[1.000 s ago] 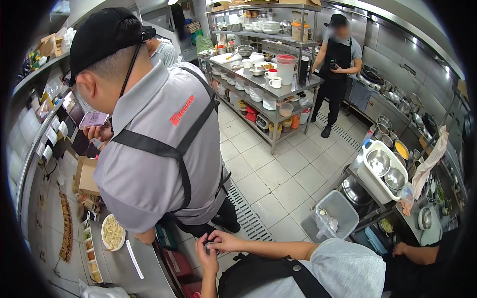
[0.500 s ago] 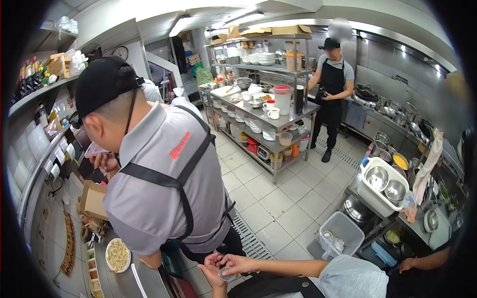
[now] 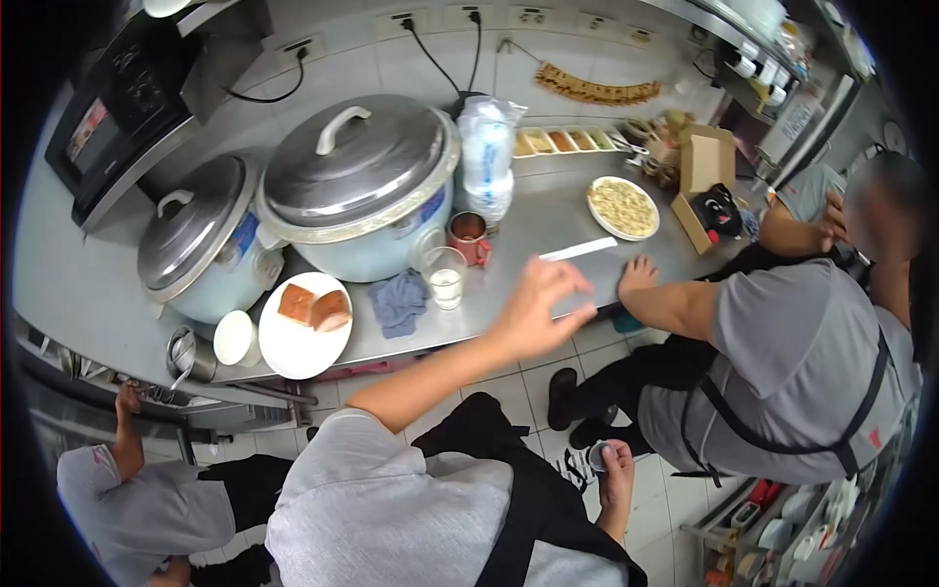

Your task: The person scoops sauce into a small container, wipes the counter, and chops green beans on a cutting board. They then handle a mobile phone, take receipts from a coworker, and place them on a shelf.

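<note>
Left hand [image 3: 538,311] up by the edge of the shiny table [image 3: 543,201], blurry fingers bent and apart, near a white strip [image 3: 579,249], right hand [image 3: 616,470] pinching a small round cup [image 3: 596,456] over the floor [image 3: 648,501], bowl [image 3: 649,234] of pale food past the strip

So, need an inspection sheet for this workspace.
Surface: metal counter, bare stretch mid-counter; fine dirt can't be judged.
Things: small round container in the right hand; contents unclear.
Clutter: two lidded cookers, plate with brown pieces, blue cloth, glass, red mug.
Hands: left hand open, seemingly empty, near the counter's front edge; right holds the container, away from the counter.
Cables: three black cables plugged in at the wall.
Surroundings: co-worker's hand on the counter; another person at lower left.
</note>
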`<act>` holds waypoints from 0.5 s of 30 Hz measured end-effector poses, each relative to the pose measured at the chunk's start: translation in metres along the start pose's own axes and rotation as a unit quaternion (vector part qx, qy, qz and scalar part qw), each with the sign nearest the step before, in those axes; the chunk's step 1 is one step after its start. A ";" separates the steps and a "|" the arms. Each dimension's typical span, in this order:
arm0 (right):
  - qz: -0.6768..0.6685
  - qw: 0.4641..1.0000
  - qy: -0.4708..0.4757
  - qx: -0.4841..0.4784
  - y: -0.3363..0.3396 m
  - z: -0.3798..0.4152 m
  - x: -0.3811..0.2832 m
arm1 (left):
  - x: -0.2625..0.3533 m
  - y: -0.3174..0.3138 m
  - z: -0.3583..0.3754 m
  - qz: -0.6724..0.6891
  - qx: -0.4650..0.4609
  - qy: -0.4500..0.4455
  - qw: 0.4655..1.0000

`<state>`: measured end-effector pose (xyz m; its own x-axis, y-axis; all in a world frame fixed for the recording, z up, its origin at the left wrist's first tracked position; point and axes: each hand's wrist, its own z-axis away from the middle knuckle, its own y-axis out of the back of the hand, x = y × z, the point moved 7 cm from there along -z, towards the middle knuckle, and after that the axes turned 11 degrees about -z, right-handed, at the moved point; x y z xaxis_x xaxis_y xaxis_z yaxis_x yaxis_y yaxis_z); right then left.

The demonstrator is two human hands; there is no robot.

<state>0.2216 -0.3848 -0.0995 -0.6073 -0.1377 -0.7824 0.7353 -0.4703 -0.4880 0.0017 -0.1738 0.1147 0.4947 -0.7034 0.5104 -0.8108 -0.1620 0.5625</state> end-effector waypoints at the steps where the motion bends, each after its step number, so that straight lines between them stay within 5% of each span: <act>1: -0.004 1.000 0.003 -0.003 -0.001 -0.001 -0.001 | 0.000 0.037 -0.020 -0.072 0.059 -0.042 0.995; 5: 0.026 0.999 -0.029 0.009 -0.003 -0.021 0.001 | -0.065 0.111 -0.093 -0.224 0.202 -0.028 0.953; 8: 0.036 0.999 -0.013 0.027 -0.017 -0.032 -0.006 | -0.163 0.099 -0.150 -0.248 0.148 0.070 0.955; 11: 0.040 0.999 -0.003 0.037 -0.041 -0.040 -0.017 | -0.240 0.064 -0.181 -0.393 0.057 0.201 0.895; 15: 0.127 0.990 0.035 0.044 -0.027 -0.057 -0.004 | -0.282 0.055 -0.180 -0.408 -0.082 0.223 0.882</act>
<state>0.2212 -0.3217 -0.1050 -0.3814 -0.2021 -0.9020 0.8305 -0.5034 -0.2384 -0.1261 0.1405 0.1193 0.9957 -0.0517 0.0767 -0.0902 -0.3607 0.9283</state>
